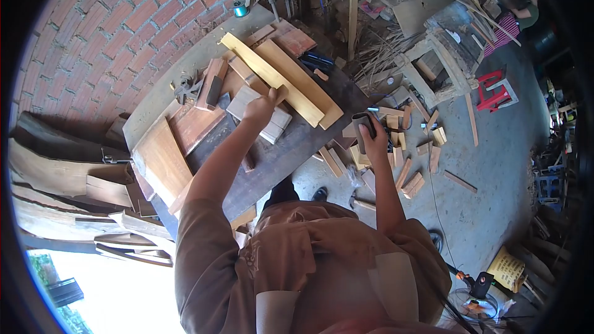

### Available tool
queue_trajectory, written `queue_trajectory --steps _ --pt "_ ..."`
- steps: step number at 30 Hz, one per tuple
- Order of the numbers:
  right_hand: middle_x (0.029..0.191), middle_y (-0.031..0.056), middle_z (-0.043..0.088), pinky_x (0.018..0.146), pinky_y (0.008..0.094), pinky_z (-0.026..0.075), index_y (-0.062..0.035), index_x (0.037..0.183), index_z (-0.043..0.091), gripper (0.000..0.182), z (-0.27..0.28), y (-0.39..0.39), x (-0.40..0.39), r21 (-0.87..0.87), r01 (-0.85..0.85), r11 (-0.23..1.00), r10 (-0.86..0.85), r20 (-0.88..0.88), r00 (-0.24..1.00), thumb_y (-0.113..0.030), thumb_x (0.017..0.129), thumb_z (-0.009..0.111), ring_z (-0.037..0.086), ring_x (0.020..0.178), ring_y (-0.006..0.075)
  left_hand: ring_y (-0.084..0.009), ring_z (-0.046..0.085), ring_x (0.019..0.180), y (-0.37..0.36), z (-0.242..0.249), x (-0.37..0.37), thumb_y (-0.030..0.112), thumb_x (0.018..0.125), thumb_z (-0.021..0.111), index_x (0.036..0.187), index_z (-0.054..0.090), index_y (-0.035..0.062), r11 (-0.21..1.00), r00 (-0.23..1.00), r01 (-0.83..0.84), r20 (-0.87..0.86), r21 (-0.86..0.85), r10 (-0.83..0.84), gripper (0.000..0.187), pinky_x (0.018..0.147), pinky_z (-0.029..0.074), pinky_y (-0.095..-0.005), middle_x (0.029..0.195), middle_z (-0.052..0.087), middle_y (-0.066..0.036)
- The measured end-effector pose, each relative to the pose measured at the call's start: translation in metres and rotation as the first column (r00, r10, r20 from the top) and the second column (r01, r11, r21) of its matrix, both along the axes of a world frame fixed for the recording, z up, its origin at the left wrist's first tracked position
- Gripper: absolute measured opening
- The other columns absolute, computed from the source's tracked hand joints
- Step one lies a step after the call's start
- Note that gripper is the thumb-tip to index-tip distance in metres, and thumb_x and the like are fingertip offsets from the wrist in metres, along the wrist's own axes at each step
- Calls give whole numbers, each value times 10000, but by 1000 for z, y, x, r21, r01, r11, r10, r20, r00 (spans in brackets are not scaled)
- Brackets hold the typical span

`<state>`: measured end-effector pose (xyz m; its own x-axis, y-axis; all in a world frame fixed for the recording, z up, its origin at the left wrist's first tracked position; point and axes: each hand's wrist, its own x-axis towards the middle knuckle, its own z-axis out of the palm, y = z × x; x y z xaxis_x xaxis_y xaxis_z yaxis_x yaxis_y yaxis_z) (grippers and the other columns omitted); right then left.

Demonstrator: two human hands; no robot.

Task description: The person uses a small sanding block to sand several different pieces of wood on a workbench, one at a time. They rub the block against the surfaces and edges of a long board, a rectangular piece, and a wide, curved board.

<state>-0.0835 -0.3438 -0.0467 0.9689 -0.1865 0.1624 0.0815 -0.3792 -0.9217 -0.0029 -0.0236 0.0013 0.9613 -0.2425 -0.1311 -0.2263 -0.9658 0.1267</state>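
My left hand (260, 109) is closed around a small brown piece (279, 93) above the workbench, in front of two long light boards (291, 80). Below that hand lies a pale wrapped block (272, 125). Past the bench's right edge, my right hand (371, 138) grips a dark sanding block (362, 130), its fingers wrapped round it. Flat wooden panels (162, 156) rest on the left part of the dark workbench (272, 164). A wooden block with a dark face (212, 89) stands near a metal tool (185, 86).
Wood offcuts (413, 185) litter the floor at right, near a red stool (495, 91). A brick wall (130, 31) rises behind the bench, with a blue-green spool (239, 8) at its far edge. Another person (523, 15) is at the upper right.
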Motion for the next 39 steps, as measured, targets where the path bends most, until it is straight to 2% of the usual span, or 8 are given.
queue_trajectory --steps 6,7,8,12,14,21,23,39 --pt "1022 156 598 829 307 436 0 1151 532 457 33 33 22 60 -80 995 81 -9 997 -284 806 628 577 950 217 -324 624 706 2 -1 -2 290 809 573 984 421 47 1000 999 -15 34 -27 16 336 585 509 -405 764 616 -147" --pt "1005 154 603 823 305 439 -6 1148 535 446 41 42 28 87 -124 988 124 7 992 -280 808 626 581 940 210 -320 623 710 0 -11 -5 309 805 579 1000 433 47 993 986 -20 160 -116 39 357 582 504 -405 776 616 -151" --pt "986 170 610 818 304 440 -2 1147 531 439 50 51 36 38 -162 986 162 19 987 -270 812 624 590 928 222 -315 623 714 0 -20 -6 327 800 586 1015 446 48 979 957 -13 281 -203 71 379 579 499 -406 787 615 -154" --pt "998 200 608 824 325 442 2 1155 524 465 64 93 80 -66 -264 962 265 15 964 -306 818 612 597 939 273 -308 622 672 -1 -17 -9 331 793 596 919 493 50 981 957 -20 279 -195 75 325 567 502 -391 717 609 -142" --pt "1050 223 588 839 347 440 -8 1181 513 497 60 117 107 -251 -316 915 338 49 940 -351 827 584 580 972 324 -310 620 656 -1 -6 -14 332 791 598 897 495 50 975 955 -2 289 -220 67 318 564 501 -392 700 605 -144" --pt "1082 230 570 829 340 446 -17 1181 527 493 73 173 149 -334 -448 829 409 -183 894 -384 852 527 567 998 320 -307 611 635 1 -12 -9 345 790 599 852 490 38 954 970 -75 200 -291 137 332 569 497 -386 659 590 -144" --pt "1033 219 590 816 344 447 -31 1173 541 472 64 167 145 -340 -472 813 437 -179 881 -382 858 518 577 966 316 -301 609 669 -1 -24 -12 325 796 594 860 486 37 942 945 57 323 -330 56 314 585 497 -387 683 590 -135" --pt "850 182 595 750 399 462 -74 1154 567 433 45 154 139 -507 -265 820 304 -7 953 -374 844 525 590 847 323 -304 603 715 -3 -18 2 271 783 607 873 479 30 925 970 2 225 -381 90 287 624 500 -396 718 592 -132"
